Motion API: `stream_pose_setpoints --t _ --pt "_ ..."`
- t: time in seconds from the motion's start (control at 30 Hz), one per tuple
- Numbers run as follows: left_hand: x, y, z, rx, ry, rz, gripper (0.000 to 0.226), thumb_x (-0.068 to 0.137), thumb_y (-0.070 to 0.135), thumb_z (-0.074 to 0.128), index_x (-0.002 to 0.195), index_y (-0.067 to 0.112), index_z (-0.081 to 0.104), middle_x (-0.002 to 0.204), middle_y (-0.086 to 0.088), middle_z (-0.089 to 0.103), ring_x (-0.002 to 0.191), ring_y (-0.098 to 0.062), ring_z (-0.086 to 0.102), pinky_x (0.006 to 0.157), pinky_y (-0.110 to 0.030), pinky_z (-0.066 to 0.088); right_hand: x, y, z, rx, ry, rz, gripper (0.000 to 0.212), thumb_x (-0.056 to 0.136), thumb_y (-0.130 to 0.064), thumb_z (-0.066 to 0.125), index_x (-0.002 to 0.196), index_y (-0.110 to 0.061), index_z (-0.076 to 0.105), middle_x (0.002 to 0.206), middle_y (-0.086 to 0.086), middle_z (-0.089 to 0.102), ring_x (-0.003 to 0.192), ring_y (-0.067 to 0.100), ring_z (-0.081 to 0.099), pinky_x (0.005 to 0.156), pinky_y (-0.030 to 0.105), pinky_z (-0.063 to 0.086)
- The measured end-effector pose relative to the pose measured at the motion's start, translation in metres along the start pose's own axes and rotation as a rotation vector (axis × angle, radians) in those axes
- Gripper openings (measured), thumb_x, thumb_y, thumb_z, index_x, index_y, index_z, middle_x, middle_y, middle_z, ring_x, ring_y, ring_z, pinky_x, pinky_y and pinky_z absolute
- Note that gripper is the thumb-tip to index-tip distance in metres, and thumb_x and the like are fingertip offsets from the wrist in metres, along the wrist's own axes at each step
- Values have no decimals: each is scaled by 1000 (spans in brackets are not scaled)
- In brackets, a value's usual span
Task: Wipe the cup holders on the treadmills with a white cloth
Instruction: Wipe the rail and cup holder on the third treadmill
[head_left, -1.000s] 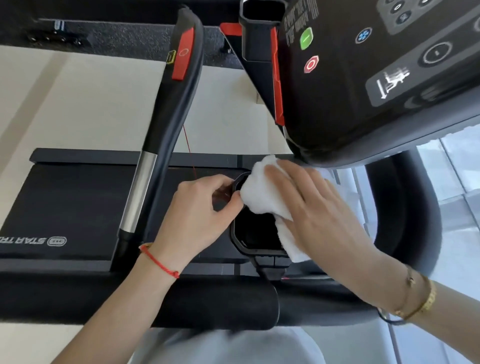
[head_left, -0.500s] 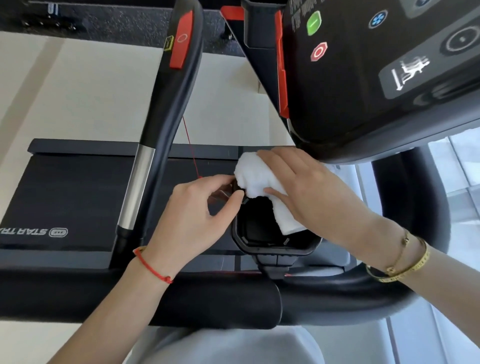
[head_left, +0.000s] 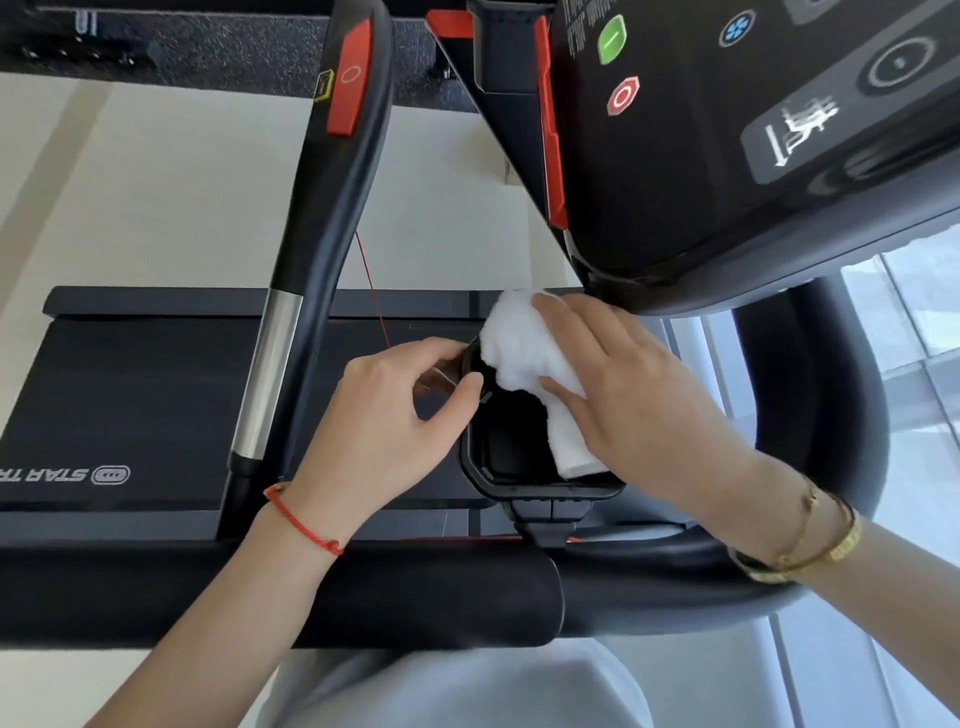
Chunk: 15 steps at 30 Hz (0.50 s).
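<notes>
A black cup holder hangs below the treadmill console, its dark hollow open toward me. My right hand presses a bunched white cloth onto the holder's far rim, and a tail of the cloth hangs down inside along the right wall. My left hand, with a red string at the wrist, pinches the holder's left rim between thumb and fingers. The holder's right wall is hidden behind the cloth and my right hand.
The black console with green and red buttons overhangs the holder at the upper right. A black and silver handrail rises on the left. A padded front bar crosses below my wrists. The treadmill belt lies underneath.
My right hand has slid the cloth along the far rim of the holder and shifted slightly right. The left hand has kept its grip on the left rim.
</notes>
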<state>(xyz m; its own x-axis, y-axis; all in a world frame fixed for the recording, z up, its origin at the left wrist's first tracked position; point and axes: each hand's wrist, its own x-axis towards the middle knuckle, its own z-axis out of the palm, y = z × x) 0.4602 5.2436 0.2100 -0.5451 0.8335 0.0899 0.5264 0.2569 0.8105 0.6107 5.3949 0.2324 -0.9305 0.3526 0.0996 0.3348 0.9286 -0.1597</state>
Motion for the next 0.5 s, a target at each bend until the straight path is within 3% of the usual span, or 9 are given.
stream_pose_setpoints --t 0.1,0.17,0.23,0.37,0.5 --pt "1 3 1 -3 -31 21 32 93 27 59 124 26 67 104 21 69 94 2 65 85 -14 51 -21 -6 -10 207 -39 203 63 97 -35 46 152 -15 23 148 4 38 126 23 47 97 20 36" --pt "2 5 2 4 -36 36 33 94 25 57 127 24 65 107 20 68 97 4 63 85 -10 49 -31 -7 -12 287 -71 385 61 97 -40 43 150 -20 21 141 3 46 110 22 55 78 20 38" --pt "2 5 3 4 -32 38 32 95 21 57 126 24 65 107 21 67 97 5 62 84 -7 47 -35 -8 -13 346 -137 516 55 97 -43 43 144 -19 27 120 5 57 88 21 56 63 25 37" --pt "0 5 4 4 -27 57 31 96 16 59 125 22 66 105 18 69 97 2 64 87 -7 47 -16 0 -11 395 -213 594 44 98 -42 46 126 -10 36 84 -5 48 68 6 46 53 21 32" --pt "0 6 3 0 -26 59 29 95 13 61 123 21 67 101 22 66 96 5 63 85 -3 44 6 2 -10 404 -169 602 45 99 -37 49 132 -7 39 93 0 49 78 15 46 56 26 25"
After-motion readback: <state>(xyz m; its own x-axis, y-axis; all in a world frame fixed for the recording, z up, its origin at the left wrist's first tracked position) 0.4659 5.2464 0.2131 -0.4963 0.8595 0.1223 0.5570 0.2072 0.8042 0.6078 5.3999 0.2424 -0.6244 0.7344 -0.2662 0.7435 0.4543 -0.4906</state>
